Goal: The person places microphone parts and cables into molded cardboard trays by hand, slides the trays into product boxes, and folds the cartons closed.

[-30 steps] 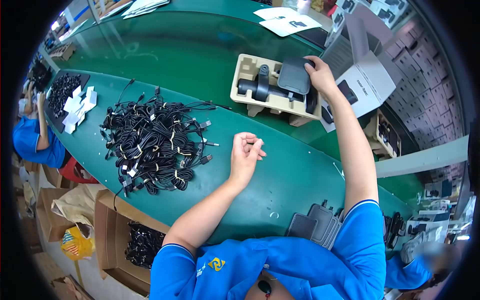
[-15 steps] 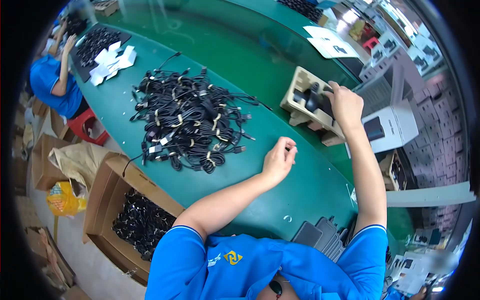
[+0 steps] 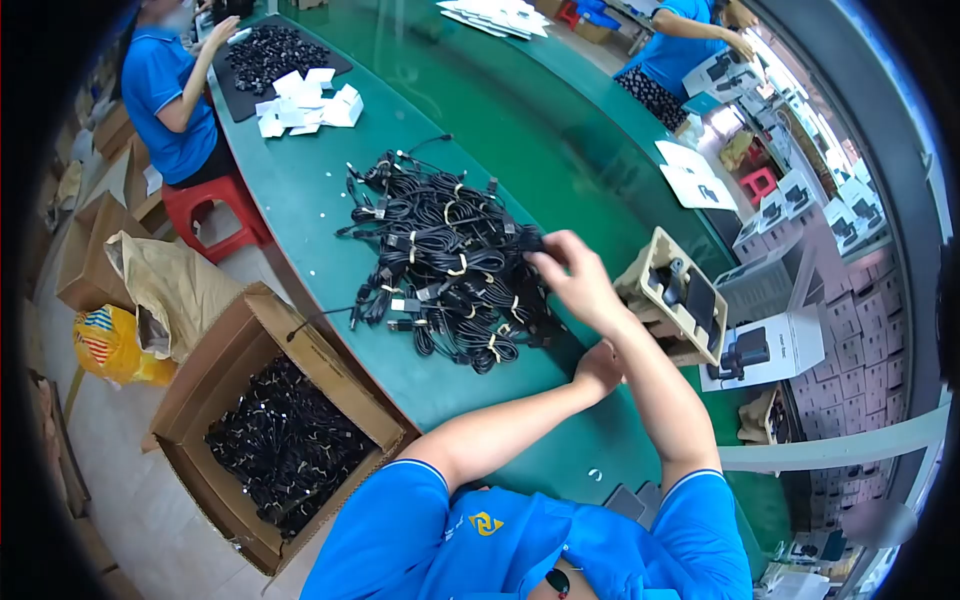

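Black USB cables (image 3: 440, 250), coiled and tied with pale bands, lie in a large pile on the green table. At the pile's right edge my right hand (image 3: 580, 275) has its fingertips closed on a cable bundle. Below the right forearm is my left hand (image 3: 600, 368), partly covered by that arm, so its fingers are hidden. Close to both hands, a tan moulded-pulp tray (image 3: 655, 285) stands tilted with black parts in it. Beyond it is a white box (image 3: 800, 345) with a black device printed on it.
Left of the table, a cardboard box (image 3: 330, 350) holds more black cables. White paper pieces (image 3: 300, 105) lie farther up the table (image 3: 300, 215). A person in blue (image 3: 165, 100) sits by a red stool (image 3: 215, 215); another person (image 3: 675, 50) works at the far right.
My right hand has moved left from the tray to the cable pile. My left hand has shifted under the right forearm. The camera view has turned, and the tray now sits more tilted.
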The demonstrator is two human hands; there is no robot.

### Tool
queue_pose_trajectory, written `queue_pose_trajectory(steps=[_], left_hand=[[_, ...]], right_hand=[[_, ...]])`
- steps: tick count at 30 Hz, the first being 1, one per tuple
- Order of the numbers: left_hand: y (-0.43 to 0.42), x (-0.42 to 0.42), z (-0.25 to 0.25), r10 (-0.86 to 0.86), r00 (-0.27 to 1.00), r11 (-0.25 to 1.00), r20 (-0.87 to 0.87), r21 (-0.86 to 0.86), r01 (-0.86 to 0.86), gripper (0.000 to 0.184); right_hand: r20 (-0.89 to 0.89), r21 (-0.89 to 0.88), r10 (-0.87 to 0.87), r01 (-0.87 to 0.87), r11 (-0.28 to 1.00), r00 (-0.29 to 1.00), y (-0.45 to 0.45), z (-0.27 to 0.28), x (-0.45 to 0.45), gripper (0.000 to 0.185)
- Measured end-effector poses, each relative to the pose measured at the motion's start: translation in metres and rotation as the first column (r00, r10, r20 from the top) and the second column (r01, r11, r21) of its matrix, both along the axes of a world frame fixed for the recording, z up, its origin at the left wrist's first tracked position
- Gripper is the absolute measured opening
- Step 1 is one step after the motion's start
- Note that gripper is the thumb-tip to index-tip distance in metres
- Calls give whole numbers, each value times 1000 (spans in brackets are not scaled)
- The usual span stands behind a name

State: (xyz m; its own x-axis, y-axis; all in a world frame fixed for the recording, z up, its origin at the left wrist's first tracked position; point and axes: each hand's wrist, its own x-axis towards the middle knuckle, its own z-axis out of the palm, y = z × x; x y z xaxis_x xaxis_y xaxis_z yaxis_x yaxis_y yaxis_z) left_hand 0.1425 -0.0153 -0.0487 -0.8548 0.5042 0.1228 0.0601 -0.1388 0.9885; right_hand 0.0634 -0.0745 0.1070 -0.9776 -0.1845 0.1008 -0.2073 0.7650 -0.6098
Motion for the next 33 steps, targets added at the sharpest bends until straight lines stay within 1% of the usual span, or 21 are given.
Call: queue_pose_trajectory(steps=[1,4,7,9,11,13,14,15,16,17,18,19,21,23,24,25,26,27,29,31,33], left_hand=[[-20,0,33,-100,953,988,287,143,60,20],[-26,-7,44,-312,789,936,529,315,159,26],[-49,0,79,-538,719,805,440,522,282,42],[-62,4,96,-753,619,562,222,707,430,55],[-76,12,125,-739,668,475,85,769,427,56],[-82,12,132,-624,771,636,128,656,406,52],[-83,11,119,-497,842,806,210,471,358,48],[-83,7,108,-344,907,925,242,255,283,44],[-89,17,110,-63,992,982,106,182,43,44],[-95,27,117,228,972,964,-50,156,-218,45],[-98,26,129,383,861,921,-335,215,-326,48],[-99,25,145,505,647,863,-571,308,-402,52],[-94,22,175,461,542,864,-703,216,-456,53],[-78,-1,157,41,857,998,-513,-19,-59,38],[-76,-8,155,-233,950,972,-209,-78,221,28],[-73,-2,157,-316,948,938,-34,137,318,28],[-69,8,156,-419,900,864,116,356,356,30],[-66,17,156,-530,815,758,233,561,332,32],[-64,46,175,-491,804,775,335,590,226,36],[-60,58,167,-344,896,898,282,379,225,39],[-66,56,170,-305,931,913,200,338,227,53]], right_hand=[[124,-396,58,-4,918,991,5,12,4,19],[187,-630,-14,131,765,982,22,51,22,13],[211,-781,-109,234,579,971,38,72,47,11],[196,-854,-117,228,468,974,57,81,63,10],[194,-873,-145,239,426,970,69,87,83,10],[188,-869,-171,245,429,967,84,88,104,12],[150,-865,-178,216,453,973,95,84,113,12],[137,-851,-200,218,478,970,102,86,124,13],[132,-825,-233,237,512,963,107,89,135,13],[129,-798,-259,255,545,957,110,93,145,14],[124,-769,-255,255,586,959,116,94,155,15],[143,-775,-238,258,577,961,117,97,164,15],[193,-786,-192,269,557,962,113,100,180,15],[176,-819,-213,263,509,961,108,97,188,18],[129,-801,-272,261,539,954,105,94,189,18],[74,-779,-324,257,572,943,106,95,188,18],[-21,-591,-413,322,740,911,117,85,187,19],[-157,-572,-462,300,763,873,120,68,179,18],[-306,-428,-469,321,845,829,118,51,172,18],[-19,-647,-462,342,682,886,109,47,168,17],[-275,-456,-479,326,828,833,108,34,161,17]])
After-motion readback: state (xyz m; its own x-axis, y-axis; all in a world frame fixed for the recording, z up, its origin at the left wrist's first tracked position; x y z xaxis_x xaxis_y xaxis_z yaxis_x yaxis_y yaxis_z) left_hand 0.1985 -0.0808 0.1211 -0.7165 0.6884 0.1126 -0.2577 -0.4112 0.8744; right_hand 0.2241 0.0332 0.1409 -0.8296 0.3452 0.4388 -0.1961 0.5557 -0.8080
